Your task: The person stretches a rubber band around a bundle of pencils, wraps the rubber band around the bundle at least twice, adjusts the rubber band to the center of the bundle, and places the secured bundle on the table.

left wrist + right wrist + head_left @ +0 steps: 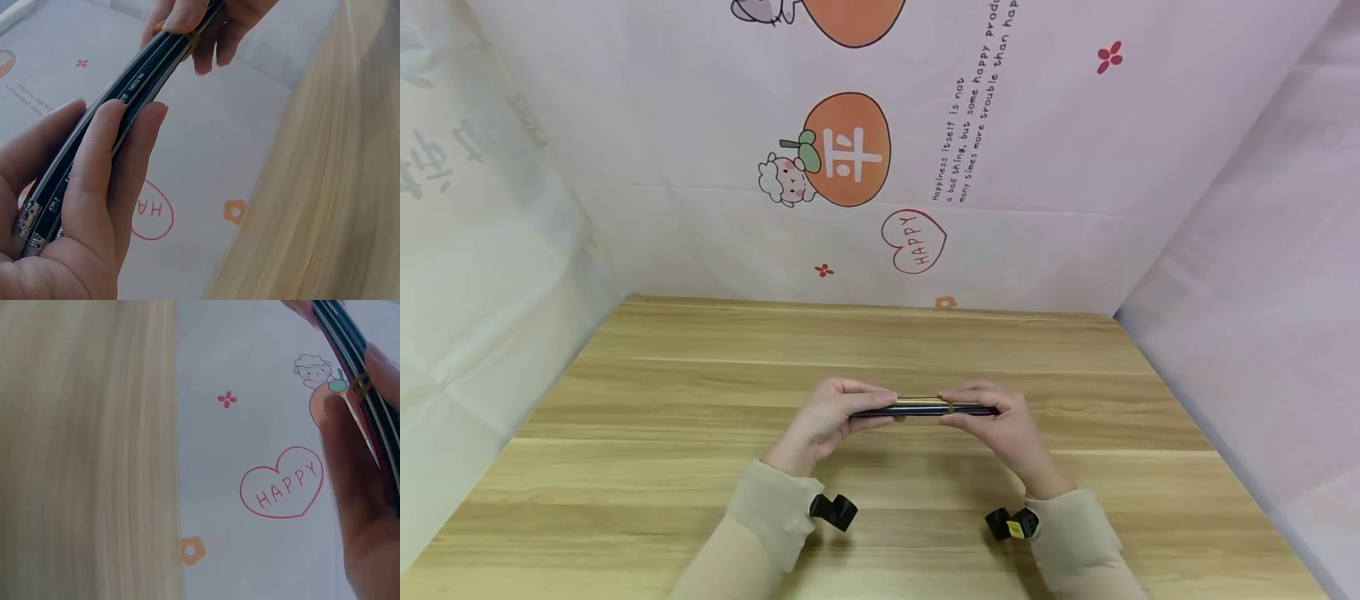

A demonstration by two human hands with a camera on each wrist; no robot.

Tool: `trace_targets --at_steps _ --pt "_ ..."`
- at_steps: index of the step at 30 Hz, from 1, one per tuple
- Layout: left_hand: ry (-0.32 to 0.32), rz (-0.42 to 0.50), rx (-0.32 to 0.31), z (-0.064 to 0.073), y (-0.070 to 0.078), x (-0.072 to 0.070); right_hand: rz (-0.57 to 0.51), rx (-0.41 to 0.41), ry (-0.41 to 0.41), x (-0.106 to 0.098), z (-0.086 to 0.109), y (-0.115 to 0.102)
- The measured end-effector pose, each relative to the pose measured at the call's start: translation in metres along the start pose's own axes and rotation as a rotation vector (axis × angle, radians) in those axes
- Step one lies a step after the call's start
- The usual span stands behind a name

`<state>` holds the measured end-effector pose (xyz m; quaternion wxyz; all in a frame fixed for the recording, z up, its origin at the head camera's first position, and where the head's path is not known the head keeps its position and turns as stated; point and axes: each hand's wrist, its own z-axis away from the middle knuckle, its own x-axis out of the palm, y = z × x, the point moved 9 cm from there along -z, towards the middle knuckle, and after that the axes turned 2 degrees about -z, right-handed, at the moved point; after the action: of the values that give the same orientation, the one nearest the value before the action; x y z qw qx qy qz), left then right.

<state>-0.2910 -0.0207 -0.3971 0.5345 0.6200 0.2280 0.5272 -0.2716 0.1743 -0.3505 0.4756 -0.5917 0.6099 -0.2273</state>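
Head view: bundle of dark pencils (925,408) held level just below the middle of the frame, above the wooden desk (700,400), not touching it. Left hand (827,421) curled round the left end, thumb on top, fingers beneath. Right hand (1000,421) pinching the right end the same way. Thin yellowish rubber band (951,407) wrapped round the bundle near the right hand. Beige sleeves at the bottom of the frame, each with a small black wrist camera mount. Behind the desk, a pale pink printed backdrop (1037,167) with an orange fruit cartoon and a red "HAPPY" heart (914,241).

Left wrist view: pencils (106,125) running from lower left to top centre, dark barrels with light stripes and small printed lettering, metal ferrules at the lower left end. Left hand (69,219) gripping that end, fingers lying along the barrels. Right hand (212,25) at the top of the frame clasping the far end, with the band (190,39) just under its fingers. Desk (337,187) filling the right side.

Right wrist view: pencils (362,394) blurred along the right edge, the band (360,380) crossing them. Right hand (369,506) closed round them, very close to the lens and out of focus. Desk (81,456) filling the left side, heart (284,483) near the centre.
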Motion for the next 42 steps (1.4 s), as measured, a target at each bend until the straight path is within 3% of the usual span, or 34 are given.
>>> trace_targets --at_steps 6,10,14,18,20,22,27,32,37,42 --pt "0.026 -0.011 -0.005 0.0 -0.003 0.001 0.221 -0.306 0.037 0.004 0.0 -0.021" --pt "0.028 0.001 0.003 -0.002 -0.004 0.001 0.383 -0.436 0.051 0.007 0.002 -0.028" --pt "0.019 -0.011 0.013 -0.002 -0.003 0.001 0.444 -0.398 0.02 0.009 0.001 -0.028" --pt "0.025 -0.016 0.014 -0.001 -0.001 0.0 0.301 -0.177 -0.018 0.002 -0.001 -0.017" --pt "0.03 -0.016 0.016 0.0 0.0 0.0 0.236 -0.12 -0.018 -0.001 -0.001 -0.014" --pt "0.033 -0.029 0.02 0.001 0.001 0.0 0.23 -0.166 -0.022 0.0 0.001 -0.018" --pt "0.036 -0.074 0.028 0.001 0.0 0.006 0.371 -0.426 -0.037 0.013 0.004 -0.036" --pt "0.052 -0.086 0.043 -0.001 -0.004 0.012 0.544 -0.524 -0.018 0.022 0.006 -0.047" --pt "0.057 -0.099 0.036 -0.002 -0.008 0.014 0.677 -0.536 -0.035 0.029 0.007 -0.05" --pt "0.068 -0.099 0.032 -0.003 -0.006 0.01 0.656 -0.437 -0.062 0.025 0.005 -0.043"
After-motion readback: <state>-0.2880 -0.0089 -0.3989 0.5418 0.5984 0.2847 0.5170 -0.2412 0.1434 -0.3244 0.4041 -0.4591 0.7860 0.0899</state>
